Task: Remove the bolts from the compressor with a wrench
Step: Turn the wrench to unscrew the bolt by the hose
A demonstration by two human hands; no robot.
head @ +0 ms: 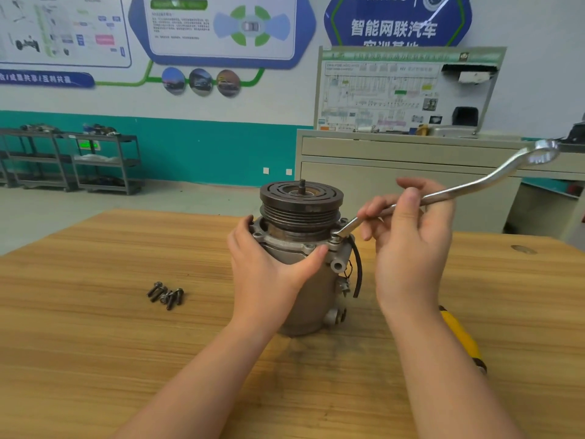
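While the compressor stands upright mid-counter, pulley up, the left hand wraps its body, likely to steady it against turning. The right hand pinches the wrench, whose near ring seems seated on a flange bolt; its shaft runs up to the far right. Loose bolts lie left.

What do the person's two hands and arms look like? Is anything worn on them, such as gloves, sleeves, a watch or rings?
Both the left hand and the right hand are bare, with no gloves. No sleeve shows on either forearm up to the picture's bottom edge. No watch, bracelet or ring is visible. The fingernails that show are short and unpainted.
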